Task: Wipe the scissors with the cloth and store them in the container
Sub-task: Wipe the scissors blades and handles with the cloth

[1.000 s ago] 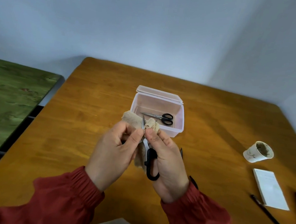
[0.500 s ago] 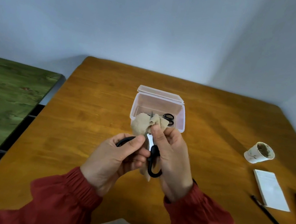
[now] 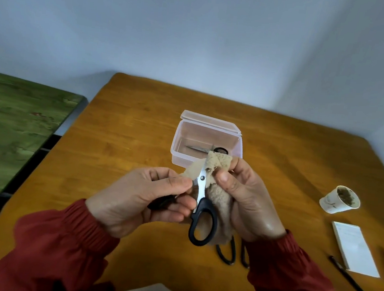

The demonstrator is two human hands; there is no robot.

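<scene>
Far left of the container (image 3: 179, 154) lies a green-topped surface (image 3: 11, 132), set beside the wooden bench (image 3: 129, 127) that carries the container. In front of the container, on the person's side and raised off the bench, the left hand (image 3: 139, 199) has its fingers (image 3: 170, 213) curled round one black handle of the scissors (image 3: 201, 194), with the thumb pressed close to the pivot screw. The other handle loop hangs free below. The scissors stand nearly upright, blades pointing toward the container. The beige cloth (image 3: 220, 197) is wrapped about the upper blade, a bit of tip showing above it.

The container is a clear plastic box with its lid tipped open at the back. A smaller pair (image 3: 199, 148) with black handles lies flat inside it.

The right hand (image 3: 251, 205), in front of the container's right corner, pinches the cloth against the blade between thumb and curled fingers. Below that wrist, black loops (image 3: 226, 254) of another pair rest on the bench. Right of the container sits a tilted paper cup (image 3: 335, 201). Nearer the person than the cup lie a white notepad (image 3: 354, 247) and a dark pen (image 3: 355, 285).
</scene>
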